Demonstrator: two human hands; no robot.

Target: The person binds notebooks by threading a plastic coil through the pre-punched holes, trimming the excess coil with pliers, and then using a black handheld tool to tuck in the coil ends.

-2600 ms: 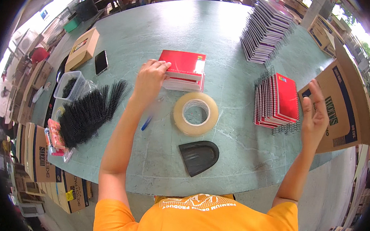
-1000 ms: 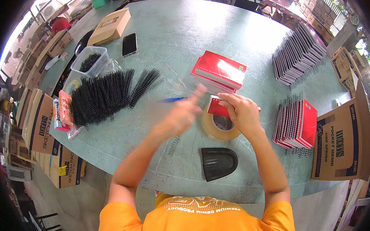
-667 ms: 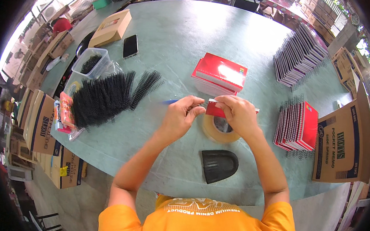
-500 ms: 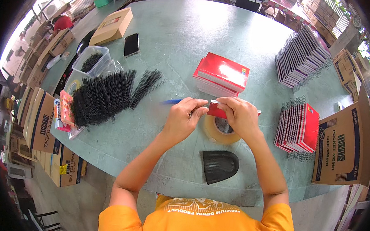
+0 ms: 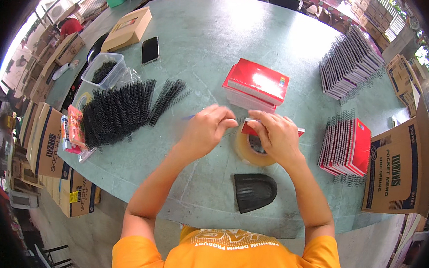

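Your right hand (image 5: pixel 276 135) grips a small red notebook (image 5: pixel 249 129) by its upper edge, thumb in front and fingers over the top. That notebook is in front of you at mid-table, covering part of the clear tape roll (image 5: pixel 252 158) from view; whether they touch, you cannot tell from here. Your left hand (image 5: pixel 209 130) is just beside the notebook's left end, thumb and fingers curled toward each other (slightly blurred, so whether they pinch anything is unclear).

Just beyond your hands, a stack of red notebooks (image 5: pixel 258 80) rests on the table (image 5: pixel 197 191). To your left lies a pile of black spiral coils (image 5: pixel 118 112), near a clear plastic tub (image 5: pixel 115 74). Nearer you than the tape sits a black rounded piece (image 5: pixel 255 192). On your right, coil-bound red notebooks (image 5: pixel 362 146) stand beside an open carton (image 5: pixel 392 165).
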